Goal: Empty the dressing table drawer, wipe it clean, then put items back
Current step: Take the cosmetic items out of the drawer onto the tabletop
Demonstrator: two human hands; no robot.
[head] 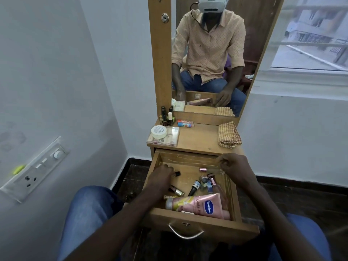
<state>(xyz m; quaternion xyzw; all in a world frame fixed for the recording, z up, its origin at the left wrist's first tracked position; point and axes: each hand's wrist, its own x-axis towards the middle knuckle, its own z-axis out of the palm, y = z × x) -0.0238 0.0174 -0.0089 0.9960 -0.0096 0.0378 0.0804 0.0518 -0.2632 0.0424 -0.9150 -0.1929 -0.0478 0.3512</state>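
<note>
Left hand (162, 176): inside the open drawer (216, 226) at its left side, fingers curled, fingertips touching a small black bottle (177, 174); I cannot tell whether it is gripped. Right hand (233, 164): at the drawer's far right corner, fingers curled inward; I cannot tell whether they hold anything. Drawer: pulled out from under the bench (199, 142), contents not yet removed. Contents, as I see them: one pink Vaseline tube (199, 205) lying along the front wall; one gold-capped nail polish bottle (176, 191) on its side near the left wrist; one dark dropper bottle (194, 187) tilted at the middle; a cluster of small bottles (208, 180) just beside it toward the right wall; one small pink cap-like item (203, 169) near the back. Bench top: one folded checked cloth (228, 135) at the right; one clear plastic box (167, 140) at the left with a white round jar (158, 131) resting on it; several upright nail polish bottles (166, 116) in the back left corner; two small tubes (185, 123) lying beside them. Behind the bench: a mirror (216, 53).
</note>
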